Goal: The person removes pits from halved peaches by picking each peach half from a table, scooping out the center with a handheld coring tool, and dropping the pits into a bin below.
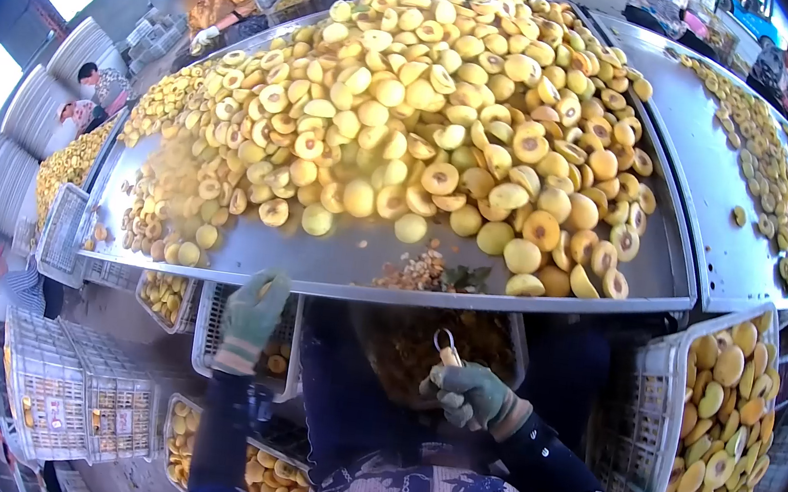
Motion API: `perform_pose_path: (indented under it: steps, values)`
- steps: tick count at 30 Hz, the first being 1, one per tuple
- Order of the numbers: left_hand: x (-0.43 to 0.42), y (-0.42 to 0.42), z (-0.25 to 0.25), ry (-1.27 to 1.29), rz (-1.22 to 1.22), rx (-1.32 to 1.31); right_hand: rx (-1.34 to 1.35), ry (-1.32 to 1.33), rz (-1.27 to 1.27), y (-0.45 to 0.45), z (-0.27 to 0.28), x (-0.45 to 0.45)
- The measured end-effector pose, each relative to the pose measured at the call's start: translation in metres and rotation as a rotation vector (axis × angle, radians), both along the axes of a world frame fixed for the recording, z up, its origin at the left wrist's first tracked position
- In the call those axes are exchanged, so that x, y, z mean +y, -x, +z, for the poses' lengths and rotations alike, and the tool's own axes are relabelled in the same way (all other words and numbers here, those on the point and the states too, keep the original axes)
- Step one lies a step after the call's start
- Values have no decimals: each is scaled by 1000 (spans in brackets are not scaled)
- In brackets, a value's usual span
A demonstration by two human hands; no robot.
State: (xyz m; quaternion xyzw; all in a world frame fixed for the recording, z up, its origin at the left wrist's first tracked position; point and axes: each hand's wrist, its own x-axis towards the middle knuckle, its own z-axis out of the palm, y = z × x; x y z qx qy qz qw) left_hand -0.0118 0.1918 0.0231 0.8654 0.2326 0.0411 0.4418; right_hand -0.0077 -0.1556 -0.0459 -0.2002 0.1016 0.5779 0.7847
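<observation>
My left hand, in a grey-green glove, is raised at the table's near edge, above a crate; its fingers are blurred and I cannot make out anything in them. My right hand, gloved too, is closed around the handle of a small tool with a metal loop at its tip, pointing up and left. Beyond both hands, a large heap of halved yellow fruit covers much of the metal table. A small pile of pits and scraps lies near the front edge.
A crate full of fruit halves stands at the right. Under the table edge, left, is a grey crate. Stacked white crates stand at the lower left. Another person is at the far left side of the table.
</observation>
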Motion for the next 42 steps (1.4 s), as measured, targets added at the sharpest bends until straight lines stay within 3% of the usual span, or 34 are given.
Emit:
perform_pose_path:
  steps: [1,2,5,6,8,10,14,17,18,21,24,25,27,28,29,32,35,40,42]
  values:
    - [20,-2,10,-339,-83,131,35,54,-2,-2,-6,4]
    - [44,-11,2,-475,-105,292,63,111,4,-3,-8,8]
    - [56,-48,-23,-679,-50,197,-43,192,69,-8,-11,26]
    - [51,-67,-24,-490,-66,142,-95,214,105,-12,-5,31]
    - [48,-107,-56,-577,-119,18,-162,359,132,-15,5,42]
    - [36,-141,-73,-570,-117,57,-221,477,157,-15,4,48]
    - [25,-163,-69,-744,-153,195,-192,495,146,-16,7,51]
    - [45,-153,-81,18,-94,135,-271,483,131,-17,17,53]
    - [44,-144,-83,505,1,44,-334,469,119,-21,31,52]
    - [11,-97,-51,1176,-76,-64,-442,469,19,-24,47,62]
    - [-49,-69,-32,1404,-146,-170,-658,523,-88,-24,54,72]
    - [-51,-62,-45,1577,-339,-124,-749,577,-102,-24,61,72]
    - [-105,-47,-26,1287,-84,-235,-848,648,-123,-21,58,67]
    - [-118,-40,-23,1426,-117,-201,-757,647,-91,-23,83,59]
    - [-130,-34,-21,1392,-142,-219,-667,643,-61,-22,96,51]
    - [-152,-21,-22,1213,-289,-321,-979,752,-164,-10,47,44]
    - [-169,-12,-14,1387,-331,-273,-1165,786,-405,7,39,36]
    - [-187,-6,-17,1302,-244,-292,-1576,748,-621,15,12,33]
    - [-195,-4,-25,1141,-139,-336,-1385,677,-517,15,5,34]
